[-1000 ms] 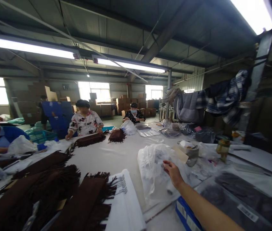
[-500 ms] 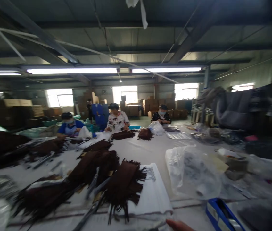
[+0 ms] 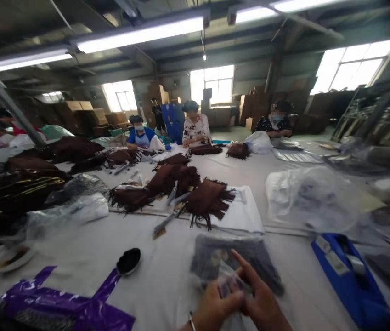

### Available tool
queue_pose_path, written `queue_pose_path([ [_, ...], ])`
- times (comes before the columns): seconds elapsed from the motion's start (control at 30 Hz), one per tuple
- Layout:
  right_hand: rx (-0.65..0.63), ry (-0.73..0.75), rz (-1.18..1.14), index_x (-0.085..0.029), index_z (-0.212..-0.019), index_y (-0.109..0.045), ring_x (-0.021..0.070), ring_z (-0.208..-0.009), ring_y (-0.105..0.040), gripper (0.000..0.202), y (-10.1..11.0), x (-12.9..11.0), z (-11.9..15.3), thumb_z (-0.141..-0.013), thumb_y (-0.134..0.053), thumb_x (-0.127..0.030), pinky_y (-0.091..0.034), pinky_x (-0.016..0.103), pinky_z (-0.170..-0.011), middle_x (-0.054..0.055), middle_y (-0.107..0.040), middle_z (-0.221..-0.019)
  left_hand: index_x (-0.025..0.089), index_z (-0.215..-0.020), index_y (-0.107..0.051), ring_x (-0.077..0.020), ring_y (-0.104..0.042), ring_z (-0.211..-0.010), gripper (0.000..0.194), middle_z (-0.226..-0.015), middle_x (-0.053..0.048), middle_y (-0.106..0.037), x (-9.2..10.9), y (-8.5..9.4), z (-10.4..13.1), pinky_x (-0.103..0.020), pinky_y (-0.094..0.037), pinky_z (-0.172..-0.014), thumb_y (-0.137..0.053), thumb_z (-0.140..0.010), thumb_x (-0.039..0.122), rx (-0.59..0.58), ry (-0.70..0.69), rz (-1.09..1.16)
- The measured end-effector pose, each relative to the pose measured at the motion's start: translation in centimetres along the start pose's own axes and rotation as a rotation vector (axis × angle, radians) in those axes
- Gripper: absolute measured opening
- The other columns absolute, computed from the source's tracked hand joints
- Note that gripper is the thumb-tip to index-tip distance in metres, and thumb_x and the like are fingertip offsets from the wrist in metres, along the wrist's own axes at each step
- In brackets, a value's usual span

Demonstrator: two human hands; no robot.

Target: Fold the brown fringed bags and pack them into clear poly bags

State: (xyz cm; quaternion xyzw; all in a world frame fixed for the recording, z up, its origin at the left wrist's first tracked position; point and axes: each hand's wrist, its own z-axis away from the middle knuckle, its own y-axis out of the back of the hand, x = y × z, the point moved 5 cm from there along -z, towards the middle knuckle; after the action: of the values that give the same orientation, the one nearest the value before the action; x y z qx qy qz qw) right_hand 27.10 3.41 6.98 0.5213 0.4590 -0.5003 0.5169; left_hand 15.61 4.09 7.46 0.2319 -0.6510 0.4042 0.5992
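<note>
At the bottom of the view, my left hand (image 3: 211, 305) is closed on a piece of clear plastic (image 3: 228, 281) with a purplish patch. My right hand (image 3: 263, 299) meets it there; its index finger points forward while its thumb and other fingers pinch at the same plastic. Just beyond and beneath both hands lies a dark grey folded cloth in a clear bag (image 3: 250, 257), flat on the table. Whether the plastic is part of this bag I cannot tell. Right of my hands stands a blue tape dispenser (image 3: 344, 276).
Fringed brown scarves (image 3: 206, 200) lie ahead on the white table (image 3: 160, 289), beside a white sheet (image 3: 245, 214). A crumpled clear bag (image 3: 305, 197) is to the right. Purple plastic (image 3: 77, 303) and a black round object (image 3: 128, 262) are at left. Several co-workers sit across the table.
The view has tilted down and swung left. Both my hands now show with clear plastic between them; before, only a fingertip showed at the bottom edge. The bagged grey cloth has come into view.
</note>
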Motion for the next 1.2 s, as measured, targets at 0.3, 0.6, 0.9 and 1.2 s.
queue_pose_path([
  [0.3, 0.007, -0.363, -0.695, -0.02, -0.115, -0.059, 0.0152, -0.071, -0.059, 0.046, 0.4, 4.1, 2.0, -0.072, -0.072, -0.033, -0.048, 0.026, -0.061, 0.002, -0.064, -0.084, 0.009, -0.087, -0.07, -0.0165, -0.058, -0.068, 0.039, -0.074, -0.007, -0.066, -3.8, 1.1, 1.1, -0.027, -0.044, -0.068, -0.069, -0.074, 0.046, 0.153, 0.174, 0.026],
  [0.6, 0.174, -0.379, -0.881, -0.019, -0.091, -0.067, 0.0118, -0.075, -0.061, 0.026, 1.0, 5.1, 2.1, -0.069, -0.076, -0.031, -0.051, 0.021, -0.072, 0.0, -0.067, -0.084, 0.014, -0.082, -0.069, -0.0146, -0.055, -0.067, 0.033, -0.072, -0.003, -0.064, -4.0, 0.4, 1.6, -0.024, -0.043, -0.067, -0.05, -0.089, 0.04, 0.111, 0.103, -0.453],
  [0.9, 0.239, -0.324, -0.661, -0.02, -0.091, -0.063, 0.0017, -0.026, -0.025, 0.042, 4.7, 6.1, 1.7, -0.06, -0.077, -0.046, -0.016, 0.017, -0.026, -0.008, -0.048, -0.05, 0.022, -0.117, -0.058, -0.0255, -0.052, -0.104, 0.043, -0.114, -0.009, -0.061, -3.6, 1.6, 4.3, -0.039, -0.041, -0.094, -0.067, -0.078, 0.039, -0.255, -0.247, -1.1],
  [1.2, -0.236, -0.199, -0.028, -0.02, -0.077, -0.066, 0.0143, -0.053, -0.056, 0.032, -1.2, 4.6, 4.5, -0.083, -0.055, -0.05, -0.043, 0.025, -0.051, 0.0, -0.065, -0.064, 0.017, -0.086, -0.062, -0.0203, -0.055, -0.084, 0.015, -0.084, -0.006, -0.06, -3.6, 4.3, 3.4, -0.033, -0.047, -0.076, -0.05, -0.081, 0.009, 0.091, -0.201, -1.112],
])
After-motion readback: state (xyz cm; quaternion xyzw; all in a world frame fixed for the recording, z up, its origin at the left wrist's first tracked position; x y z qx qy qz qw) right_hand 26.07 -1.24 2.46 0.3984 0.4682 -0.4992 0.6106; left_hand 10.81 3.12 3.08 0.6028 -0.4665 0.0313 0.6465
